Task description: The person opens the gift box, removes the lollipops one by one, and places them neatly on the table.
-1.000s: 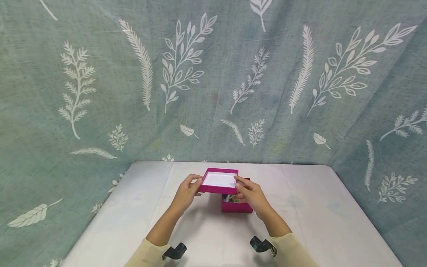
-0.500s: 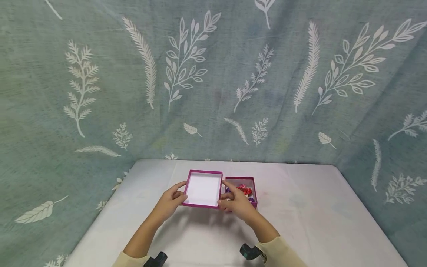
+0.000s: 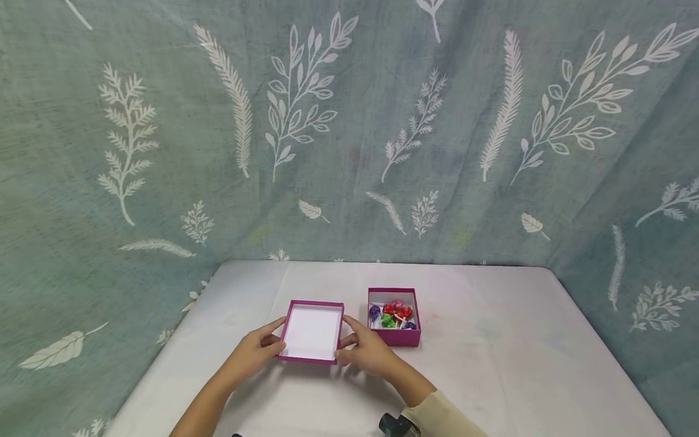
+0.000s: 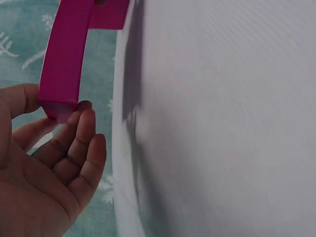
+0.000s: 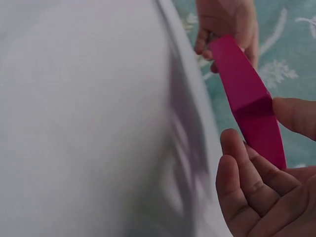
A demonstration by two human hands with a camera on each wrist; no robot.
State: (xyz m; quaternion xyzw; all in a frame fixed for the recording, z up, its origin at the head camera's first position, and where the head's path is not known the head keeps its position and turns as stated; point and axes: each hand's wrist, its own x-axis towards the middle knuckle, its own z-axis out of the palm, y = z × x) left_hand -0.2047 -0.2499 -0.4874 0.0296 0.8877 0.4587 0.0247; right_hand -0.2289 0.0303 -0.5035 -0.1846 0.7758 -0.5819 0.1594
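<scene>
A shallow magenta box lid (image 3: 312, 331), its white inside facing up, is held level between both hands over the table. My left hand (image 3: 254, 354) grips its left edge, thumb near the front corner. On the opposite side my right hand (image 3: 367, 351) pinches the right edge between thumb and fingers. In the left wrist view the lid's magenta side (image 4: 64, 54) sits between thumb and fingertips. The right wrist view shows a lid corner (image 5: 254, 106) between that hand's thumb and fingers. Right of the lid stands the open magenta box (image 3: 395, 337), holding several wrapped lollipops (image 3: 397, 309) in red, green and purple.
A white cloth covers the table (image 3: 491, 364). Behind and beside it hangs a grey-green curtain (image 3: 349, 133) with white leaf prints. A dark wrist camera (image 3: 395, 425) is strapped at the right sleeve.
Both hands have carried the lid left, down and nearer, away from above the box. The box and its lollipops have come into full view.
</scene>
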